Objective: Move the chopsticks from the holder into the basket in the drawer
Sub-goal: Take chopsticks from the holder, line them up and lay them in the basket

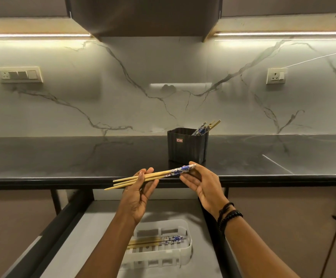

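- The left hand (141,194) and right hand (202,185) hold a bundle of chopsticks (153,176) level above the open drawer (79,227), in front of the desk (63,157) edge.
- Left fingers (150,173) lie under the plain wooden tips with the thumb pressed on top, pinching them.
- Right fingers (185,180) and thumb grasp the blue-and-white patterned ends.
- The dark ribbed holder (187,147) stands on the desk by the marble wall, with leftover chopsticks (205,126) leaning to its right corner.
- A small red-and-white label (179,140) sits on the holder's front; its writing is too small to read.
- The white basket (181,255) lies in the drawer, with stored chopsticks (157,240) lying flat inside.
- Dark beaded bands (229,214) circle the right wrist.
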